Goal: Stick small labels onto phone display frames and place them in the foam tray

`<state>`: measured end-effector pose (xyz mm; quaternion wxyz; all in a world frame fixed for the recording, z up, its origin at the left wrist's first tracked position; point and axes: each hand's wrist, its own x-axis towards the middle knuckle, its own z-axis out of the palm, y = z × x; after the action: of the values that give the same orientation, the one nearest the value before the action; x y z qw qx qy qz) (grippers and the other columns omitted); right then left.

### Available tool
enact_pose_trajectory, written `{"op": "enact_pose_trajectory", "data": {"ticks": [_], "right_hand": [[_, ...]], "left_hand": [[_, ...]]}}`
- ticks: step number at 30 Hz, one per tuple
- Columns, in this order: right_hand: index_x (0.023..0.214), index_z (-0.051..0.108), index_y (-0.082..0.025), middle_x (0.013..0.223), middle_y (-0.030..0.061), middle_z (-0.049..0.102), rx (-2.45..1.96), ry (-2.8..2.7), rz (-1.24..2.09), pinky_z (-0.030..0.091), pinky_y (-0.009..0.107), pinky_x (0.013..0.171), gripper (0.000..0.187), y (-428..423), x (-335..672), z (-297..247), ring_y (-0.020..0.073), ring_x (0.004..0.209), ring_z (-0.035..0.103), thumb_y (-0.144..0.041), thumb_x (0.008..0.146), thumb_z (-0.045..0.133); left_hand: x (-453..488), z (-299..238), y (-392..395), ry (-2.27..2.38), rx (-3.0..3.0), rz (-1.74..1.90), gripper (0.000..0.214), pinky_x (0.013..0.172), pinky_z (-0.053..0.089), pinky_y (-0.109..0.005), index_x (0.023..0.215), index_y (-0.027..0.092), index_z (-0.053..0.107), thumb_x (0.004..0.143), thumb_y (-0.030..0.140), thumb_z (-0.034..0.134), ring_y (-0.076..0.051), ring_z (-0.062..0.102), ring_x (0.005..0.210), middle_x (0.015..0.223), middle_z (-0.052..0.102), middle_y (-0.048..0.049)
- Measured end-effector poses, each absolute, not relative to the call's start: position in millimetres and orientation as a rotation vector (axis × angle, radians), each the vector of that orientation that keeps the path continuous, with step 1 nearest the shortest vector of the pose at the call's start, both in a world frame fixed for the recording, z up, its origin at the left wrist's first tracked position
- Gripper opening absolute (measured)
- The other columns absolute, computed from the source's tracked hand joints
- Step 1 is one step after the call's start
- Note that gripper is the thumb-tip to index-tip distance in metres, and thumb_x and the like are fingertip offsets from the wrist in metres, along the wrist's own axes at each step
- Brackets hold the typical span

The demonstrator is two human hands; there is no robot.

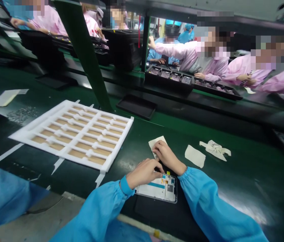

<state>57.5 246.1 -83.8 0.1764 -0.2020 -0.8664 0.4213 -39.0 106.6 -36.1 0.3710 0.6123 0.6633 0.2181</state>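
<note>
A silvery phone or tablet chassis (pixel 157 191) with blue strips, orange flex parts and a yellow tab lies in front of me on a dark mat (pixel 154 211). My left hand (pixel 145 172) rests over its far left part, fingers bent and thumb near its upper edge. Just beyond, my right hand (pixel 166 155) has its fingers closed down on a small cream paper sheet (pixel 162 139). The fingertips hide whatever small piece may be between them. To the right lie another cream sheet (pixel 195 156) and a crumpled paper piece (pixel 215 150).
A white foam tray (pixel 106 164) with many compartments sits left, taped down. Behind it are a green post (pixel 83 57) and a black tray (pixel 136 107). Small metal bits (pixel 22 115) lie far left. Co-workers in pink sit across the line beside black part trays (pixel 169 80).
</note>
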Motion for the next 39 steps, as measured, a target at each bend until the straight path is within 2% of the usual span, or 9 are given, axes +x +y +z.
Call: {"op": "enact_pose_trajectory", "data": {"ticks": [5, 11, 14, 19, 23, 26, 29, 35, 39], "right_hand": [[0.082, 0.058, -0.018, 0.084, 0.0031, 0.059, -0.697, -2.207, 1.377, 0.047, 0.03, 0.073, 0.013, 255, 62, -93, 0.0163, 0.078, 0.056, -0.029, 0.088, 0.055], [0.076, 0.057, -0.018, 0.073, 0.002, 0.062, -0.759, -1.922, 1.498, 0.049, 0.03, 0.066, 0.027, 257, 50, -89, 0.0169, 0.069, 0.06, -0.045, 0.081, 0.059], [0.083, 0.058, -0.018, 0.075, 0.0028, 0.066, -0.782, -1.787, 1.492, 0.051, 0.03, 0.067, 0.03, 252, 54, -72, 0.0174, 0.069, 0.063, -0.047, 0.078, 0.066], [0.093, 0.065, -0.02, 0.086, 0.0026, 0.073, -0.804, -1.739, 1.408, 0.056, 0.028, 0.077, 0.024, 214, 108, -31, 0.0178, 0.083, 0.07, -0.036, 0.078, 0.076], [0.093, 0.07, -0.024, 0.089, -0.0013, 0.075, -0.786, -1.957, 1.091, 0.057, 0.021, 0.077, 0.007, 170, 159, -7, 0.014, 0.083, 0.072, -0.023, 0.087, 0.072], [0.098, 0.069, -0.022, 0.093, -0.0001, 0.074, -0.626, -2.166, 0.882, 0.057, 0.022, 0.081, 0.013, 149, 178, -6, 0.0134, 0.087, 0.071, -0.013, 0.089, 0.068], [0.104, 0.067, -0.019, 0.096, 0.0026, 0.073, -0.474, -2.28, 0.782, 0.056, 0.025, 0.086, 0.02, 140, 183, -13, 0.0154, 0.094, 0.069, -0.007, 0.089, 0.066], [0.105, 0.066, -0.018, 0.097, 0.003, 0.073, -0.416, -2.372, 0.698, 0.053, 0.03, 0.085, 0.021, 134, 180, -13, 0.017, 0.096, 0.066, -0.006, 0.089, 0.066], [0.104, 0.065, -0.019, 0.094, 0.0018, 0.071, -0.455, -2.422, 0.747, 0.051, 0.028, 0.081, 0.017, 130, 176, -9, 0.0149, 0.091, 0.066, -0.009, 0.091, 0.064]], "left_hand": [[-40, -38, 106, 1.708, 1.561, 0.579, 0.011, 0.091, 0.047, -0.035, 0.093, 0.026, 0.075, 0.085, 0.025, 0.068, -0.028, 0.068, 0.102, 0.129, 0.065, -0.0038], [-42, -42, 106, 1.665, 1.563, 0.61, 0.013, 0.092, 0.05, -0.03, 0.094, 0.027, 0.076, 0.086, 0.028, 0.067, -0.026, 0.063, 0.117, 0.134, 0.062, -0.003], [-42, -43, 98, 1.693, 1.546, 0.648, 0.017, 0.097, 0.05, -0.031, 0.102, 0.027, 0.075, 0.09, 0.03, 0.063, -0.024, 0.063, 0.117, 0.134, 0.062, -0.0015], [-30, -34, 71, 1.794, 1.683, 0.795, 0.018, 0.104, 0.049, -0.036, 0.105, 0.029, 0.073, 0.094, 0.026, 0.059, -0.024, 0.06, 0.122, 0.135, 0.061, -0.0016], [-13, -29, 53, 1.808, 2.009, 0.895, 0.024, 0.088, 0.058, -0.039, 0.111, 0.023, 0.069, 0.099, 0.019, 0.048, -0.024, 0.07, 0.105, 0.136, 0.06, -0.0059], [-4, -30, 42, 1.822, 2.142, 0.926, 0.025, 0.082, 0.06, -0.039, 0.116, 0.019, 0.063, 0.099, 0.015, 0.045, -0.024, 0.071, 0.1, 0.127, 0.066, -0.0068], [-3, -29, 32, 1.812, 2.096, 0.937, 0.026, 0.088, 0.059, -0.034, 0.124, 0.017, 0.056, 0.1, 0.018, 0.046, -0.021, 0.069, 0.105, 0.122, 0.069, -0.0056], [-11, -25, 23, 1.846, 2.064, 0.827, 0.021, 0.069, 0.055, -0.033, 0.106, 0.023, 0.064, 0.102, 0.026, 0.043, -0.02, 0.073, 0.085, 0.103, 0.074, 0.0019], [-10, -30, 21, 1.851, 2.013, 0.887, 0.02, 0.068, 0.049, -0.031, 0.103, 0.023, 0.064, 0.103, 0.026, 0.043, -0.018, 0.072, 0.084, 0.098, 0.074, 0.0024]]}}
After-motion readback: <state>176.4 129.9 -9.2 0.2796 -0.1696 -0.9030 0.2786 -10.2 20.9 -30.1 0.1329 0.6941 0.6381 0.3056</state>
